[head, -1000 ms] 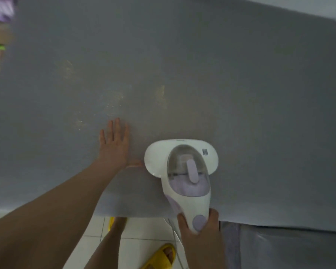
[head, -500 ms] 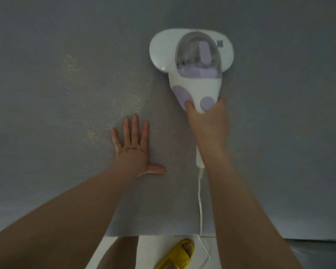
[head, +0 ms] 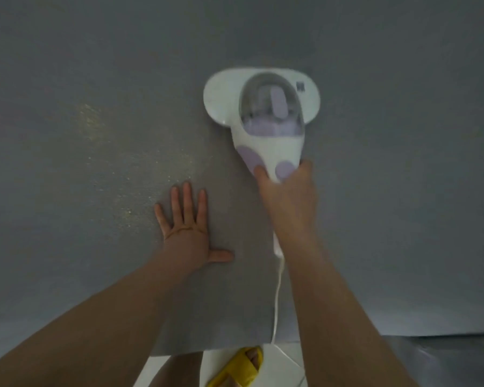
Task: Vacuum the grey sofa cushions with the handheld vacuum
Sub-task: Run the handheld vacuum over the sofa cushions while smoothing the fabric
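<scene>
While the right hand [head: 287, 191] grips the rear handle of the handheld vacuum [head: 266, 118], the wide white head lies flat on the grey sofa cushion [head: 403, 191], well up from the front edge. Left hand [head: 189, 227] is spread flat, palm down, pressing on the fabric just left of the vacuum's body; fingers straight, thumb out to the side. White cord [head: 277, 297] trails from the handle's tail down over the cushion edge towards the tiled floor [head: 280, 361], where a yellow slipper [head: 239, 364] shows.

Pale yellowish crumbs [head: 140, 174] are scattered on the cushion to the left of and above the left hand; that patch looks uncleaned.

Judgement on technique: keep the head fully seated against the fabric, no tilt at either wing, so suction is not lost. Slow, straight, overlapping passes, working leftward into the crumb patch. The flat hand should keep the cover taut so it does not bunch under the head, and will need to shift left ahead of the passes. Watch that the cord does not snag at the cushion edge.
</scene>
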